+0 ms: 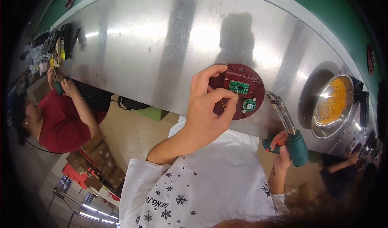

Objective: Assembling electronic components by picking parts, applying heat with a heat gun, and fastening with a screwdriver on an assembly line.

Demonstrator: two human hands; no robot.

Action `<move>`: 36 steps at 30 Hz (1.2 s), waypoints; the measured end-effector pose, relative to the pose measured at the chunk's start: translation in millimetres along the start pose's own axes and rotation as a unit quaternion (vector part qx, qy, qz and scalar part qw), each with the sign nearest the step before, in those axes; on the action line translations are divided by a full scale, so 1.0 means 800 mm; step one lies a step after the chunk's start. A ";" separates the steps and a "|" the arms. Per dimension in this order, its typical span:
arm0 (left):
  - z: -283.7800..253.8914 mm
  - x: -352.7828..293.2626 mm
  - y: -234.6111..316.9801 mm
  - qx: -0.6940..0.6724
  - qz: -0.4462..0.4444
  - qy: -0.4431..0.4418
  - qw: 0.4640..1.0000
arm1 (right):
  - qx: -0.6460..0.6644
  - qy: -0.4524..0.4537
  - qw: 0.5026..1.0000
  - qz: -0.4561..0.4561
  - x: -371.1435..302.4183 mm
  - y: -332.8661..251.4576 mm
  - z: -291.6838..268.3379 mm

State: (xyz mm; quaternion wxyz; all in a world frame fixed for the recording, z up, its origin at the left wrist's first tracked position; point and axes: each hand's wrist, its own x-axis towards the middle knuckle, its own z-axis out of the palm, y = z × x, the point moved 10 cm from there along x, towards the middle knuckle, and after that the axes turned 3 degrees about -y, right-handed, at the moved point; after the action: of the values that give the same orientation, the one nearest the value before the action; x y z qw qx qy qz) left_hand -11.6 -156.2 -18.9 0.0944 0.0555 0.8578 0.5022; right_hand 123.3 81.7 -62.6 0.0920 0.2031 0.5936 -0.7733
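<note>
Head view: the left hand [208, 109] pinched what looked like a yellow wire [223, 104] by the green board [239, 86], maroon disc [257, 88] under its fingertips. The right hand [281, 148] gripped a soldering gun [298, 148] — probably mid-soldering, so next called for steady tip placement.

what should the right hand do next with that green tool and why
I'd probably bring the green gun-shaped tool in the right hand leftward to the green circuit board: its tip appears just off the right edge of the maroon disc, while the left hand pinches at the board's lower edge.
</note>
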 end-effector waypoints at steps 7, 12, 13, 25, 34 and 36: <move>-0.015 0.004 -0.001 -0.004 0.032 -0.039 0.999 | 0.019 0.009 0.999 -0.033 0.004 -0.001 -0.003; -0.008 0.039 0.040 0.187 0.158 -0.143 0.959 | 0.035 0.019 0.997 -0.066 0.003 -0.009 -0.006; 0.005 0.039 0.041 0.227 0.192 -0.176 0.938 | 0.042 0.027 0.997 -0.056 0.003 -0.011 -0.005; -0.108 0.230 0.020 0.198 0.191 0.180 0.944 | 0.157 0.070 0.981 -0.091 -0.007 -0.001 -0.016; 0.025 0.129 0.121 0.132 0.352 -0.080 0.923 | 0.243 0.084 0.961 -0.099 -0.005 -0.006 -0.030; 0.070 0.092 0.163 0.123 0.444 -0.156 0.874 | 0.274 0.117 0.948 -0.110 -0.023 -0.007 -0.048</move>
State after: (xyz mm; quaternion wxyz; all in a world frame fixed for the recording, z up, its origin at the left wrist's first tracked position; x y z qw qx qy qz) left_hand -71.4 -30.8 60.7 -0.0139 0.5193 0.7721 0.3661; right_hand 145.7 118.3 -58.1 -0.1227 0.2428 0.3845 -0.8821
